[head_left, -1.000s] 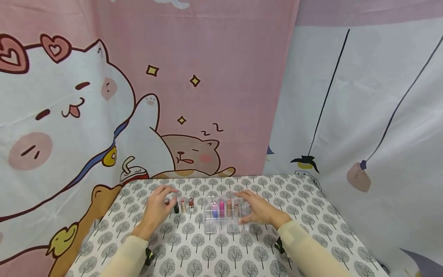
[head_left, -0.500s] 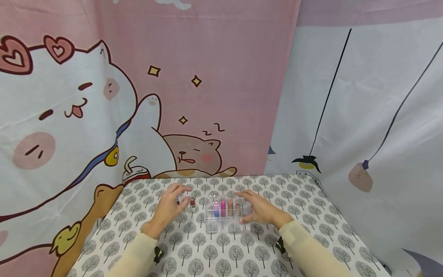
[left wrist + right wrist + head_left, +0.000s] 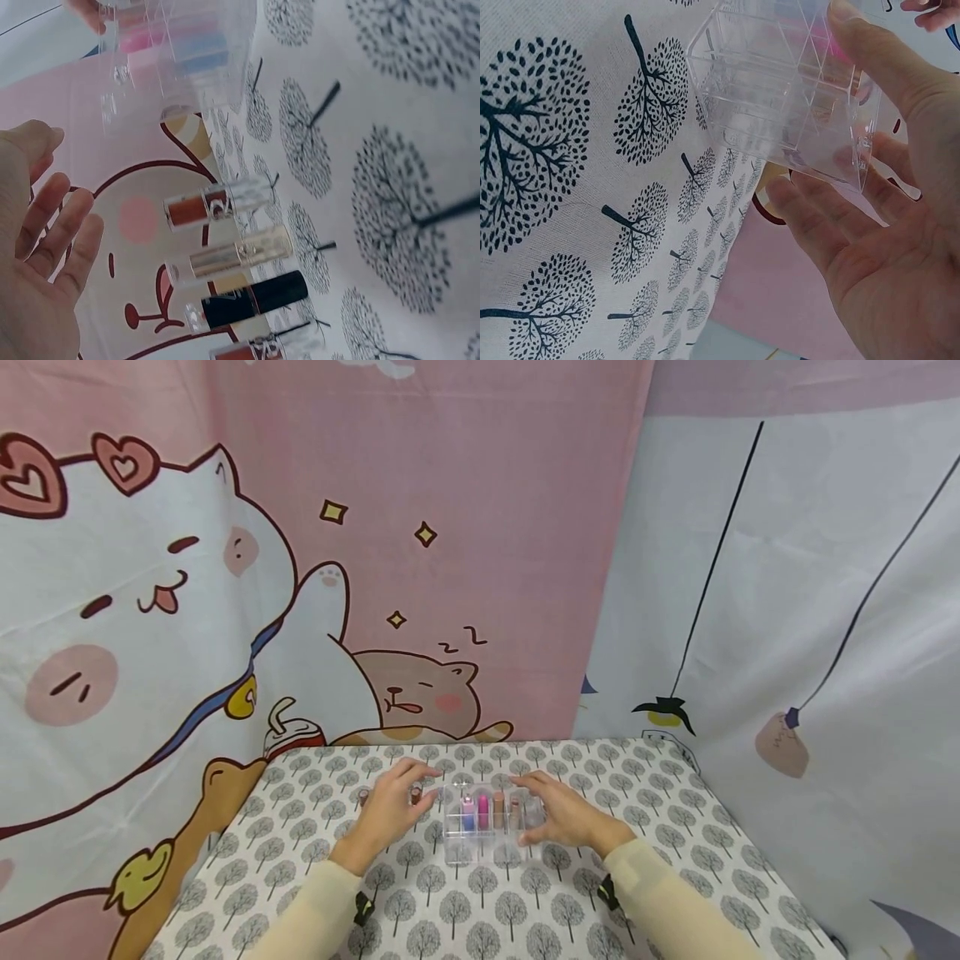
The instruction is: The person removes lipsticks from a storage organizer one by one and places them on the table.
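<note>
Toward the far edge of the surface [image 3: 480,914], midway between its sides, sits a clear box [image 3: 476,850], its right side held by the right hand [image 3: 558,810]. The left hand [image 3: 390,806], parted and empty, hovers just left; upright lipsticks [image 3: 240,255] stand behind that hand.

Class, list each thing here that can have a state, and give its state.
Clear organizer: resting on tablecloth, partly filled, front row empty
Right hand: gripping organizer's right end
Left hand: holding nothing
Pink-and-blue lipstick: upright in organizer
Magenta lipstick: upright in organizer
Two brownish lipsticks: upright in organizer
Black lipstick: upright on tablecloth
Gold lipstick: upright on tablecloth
Two red-brown lipsticks: upright on tablecloth
Tablecloth: laid flat
</note>
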The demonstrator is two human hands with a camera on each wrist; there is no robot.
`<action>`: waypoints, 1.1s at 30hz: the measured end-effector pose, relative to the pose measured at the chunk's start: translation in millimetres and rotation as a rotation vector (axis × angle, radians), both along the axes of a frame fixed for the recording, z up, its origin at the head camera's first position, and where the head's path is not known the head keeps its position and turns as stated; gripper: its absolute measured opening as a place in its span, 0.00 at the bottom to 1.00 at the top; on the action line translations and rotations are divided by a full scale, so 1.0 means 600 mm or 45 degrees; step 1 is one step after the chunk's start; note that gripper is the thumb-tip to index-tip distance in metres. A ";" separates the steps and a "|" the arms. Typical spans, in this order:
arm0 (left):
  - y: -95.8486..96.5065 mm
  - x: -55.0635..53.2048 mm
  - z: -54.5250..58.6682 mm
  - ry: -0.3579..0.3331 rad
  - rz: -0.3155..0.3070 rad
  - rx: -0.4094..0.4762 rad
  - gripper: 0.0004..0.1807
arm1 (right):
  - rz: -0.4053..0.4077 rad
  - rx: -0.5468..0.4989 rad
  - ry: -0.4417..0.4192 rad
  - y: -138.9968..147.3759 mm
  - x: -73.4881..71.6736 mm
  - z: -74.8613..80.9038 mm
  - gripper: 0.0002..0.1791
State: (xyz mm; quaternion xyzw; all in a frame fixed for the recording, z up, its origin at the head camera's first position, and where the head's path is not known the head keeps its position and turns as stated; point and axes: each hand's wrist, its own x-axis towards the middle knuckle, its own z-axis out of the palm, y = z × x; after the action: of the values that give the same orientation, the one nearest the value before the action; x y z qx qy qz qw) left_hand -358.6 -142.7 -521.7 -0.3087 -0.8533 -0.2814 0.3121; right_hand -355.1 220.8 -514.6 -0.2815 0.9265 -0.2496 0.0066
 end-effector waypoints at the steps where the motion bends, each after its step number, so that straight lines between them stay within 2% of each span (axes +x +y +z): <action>1: 0.003 0.000 0.001 -0.014 -0.011 0.001 0.19 | -0.003 0.004 0.002 0.000 -0.001 0.000 0.62; 5: 0.015 0.000 0.002 -0.067 -0.047 0.006 0.18 | -0.002 0.012 0.012 -0.001 -0.004 0.000 0.62; 10: 0.032 -0.002 -0.006 -0.099 -0.086 0.013 0.19 | -0.002 -0.006 0.002 -0.001 -0.003 -0.003 0.62; 21: 0.062 0.001 -0.012 -0.205 -0.105 -0.013 0.17 | -0.001 -0.026 -0.019 -0.002 0.002 0.001 0.62; 24: 0.069 0.003 -0.008 -0.232 -0.093 -0.025 0.17 | 0.024 -0.048 -0.007 0.006 -0.014 -0.016 0.62; 25: 0.071 0.004 -0.007 -0.243 -0.088 -0.029 0.17 | 0.065 -0.065 0.031 0.016 -0.031 -0.036 0.62; 26: 0.074 0.005 -0.006 -0.254 -0.082 -0.038 0.17 | 0.079 -0.076 0.045 0.021 -0.038 -0.044 0.62; 28: 0.078 0.006 -0.005 -0.277 -0.074 -0.049 0.16 | 0.097 -0.096 0.063 0.025 -0.046 -0.053 0.63; 31: 0.083 0.009 -0.004 -0.306 -0.060 -0.083 0.17 | 0.090 -0.090 0.040 0.020 -0.037 -0.041 0.63; 33: 0.086 0.011 -0.003 -0.321 -0.049 -0.103 0.17 | 0.032 -0.083 -0.005 0.002 -0.008 -0.007 0.61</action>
State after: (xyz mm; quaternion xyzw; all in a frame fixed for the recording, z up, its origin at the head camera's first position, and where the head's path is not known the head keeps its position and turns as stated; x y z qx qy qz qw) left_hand -352.1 -90.9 -523.6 -0.2998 -0.8902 -0.2893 0.1843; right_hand -360.2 222.0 -518.6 -0.2925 0.9143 -0.2802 0.0025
